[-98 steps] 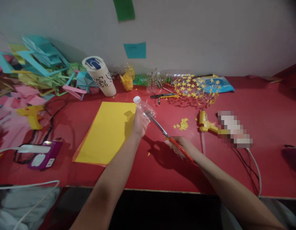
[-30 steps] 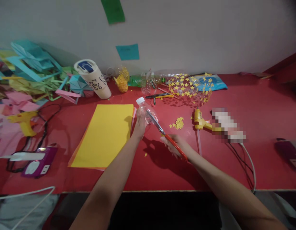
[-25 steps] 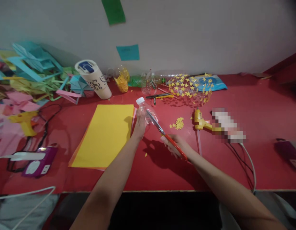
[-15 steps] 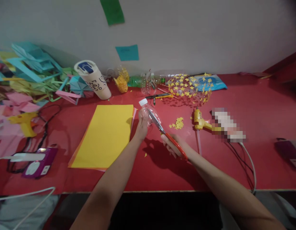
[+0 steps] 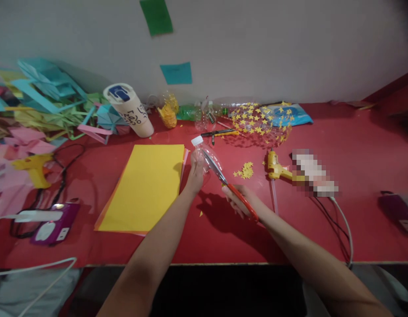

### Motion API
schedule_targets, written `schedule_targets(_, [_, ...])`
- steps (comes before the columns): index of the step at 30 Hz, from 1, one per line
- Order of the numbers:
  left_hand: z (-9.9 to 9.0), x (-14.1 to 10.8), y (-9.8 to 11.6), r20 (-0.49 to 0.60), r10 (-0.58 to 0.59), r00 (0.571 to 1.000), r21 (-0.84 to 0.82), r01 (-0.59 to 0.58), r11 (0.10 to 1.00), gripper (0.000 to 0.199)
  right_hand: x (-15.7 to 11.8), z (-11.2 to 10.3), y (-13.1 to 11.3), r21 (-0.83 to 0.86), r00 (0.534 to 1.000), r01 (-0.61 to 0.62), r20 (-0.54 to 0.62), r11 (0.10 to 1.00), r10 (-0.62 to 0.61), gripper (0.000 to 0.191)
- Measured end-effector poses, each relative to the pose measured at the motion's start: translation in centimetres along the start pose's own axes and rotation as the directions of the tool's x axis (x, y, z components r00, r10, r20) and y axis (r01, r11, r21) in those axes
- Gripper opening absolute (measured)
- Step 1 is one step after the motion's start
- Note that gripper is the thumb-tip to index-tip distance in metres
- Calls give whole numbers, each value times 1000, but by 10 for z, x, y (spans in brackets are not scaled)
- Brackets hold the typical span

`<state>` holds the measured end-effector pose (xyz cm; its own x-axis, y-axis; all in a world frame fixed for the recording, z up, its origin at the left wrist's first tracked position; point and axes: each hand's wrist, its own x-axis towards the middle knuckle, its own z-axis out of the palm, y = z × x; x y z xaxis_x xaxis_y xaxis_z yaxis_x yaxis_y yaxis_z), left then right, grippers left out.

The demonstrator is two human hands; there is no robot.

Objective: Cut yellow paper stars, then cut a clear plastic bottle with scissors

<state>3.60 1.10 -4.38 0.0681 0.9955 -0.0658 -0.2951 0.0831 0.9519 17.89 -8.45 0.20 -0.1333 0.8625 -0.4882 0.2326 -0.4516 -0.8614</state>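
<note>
Presently, the left hand point(image 5: 196, 172) is closed around the bottle point(image 5: 207, 167) above the table point(image 5: 220, 246), its cap point(image 5: 197, 141) tilted far and leftward. The right hand point(image 5: 237, 203), nearer the body, grips the scissors point(image 5: 244, 203); their blades point(image 5: 216, 169) point diagonally to the bottle.

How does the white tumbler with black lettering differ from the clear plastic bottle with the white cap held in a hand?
The white tumbler is opaque and lettered, while the clear plastic bottle is see-through. The tumbler stands on the red table; the bottle is held up in the left hand, red-handled scissors at its side. The tumbler looks larger than the bottle. Both have their tops covered.
</note>
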Motion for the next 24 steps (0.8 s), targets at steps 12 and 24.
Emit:
schedule_targets(12, [5, -8, 1, 22, -122, 992, 251, 112, 962, 55, 0, 1, 0, 23, 998, 65, 7, 998, -65, 56])
schedule_targets(24, [10, -9, 5, 47, -48, 998, 6, 48, 999, 32, -5, 0, -11, -21, 998, -44, -41, 999, 43, 53])
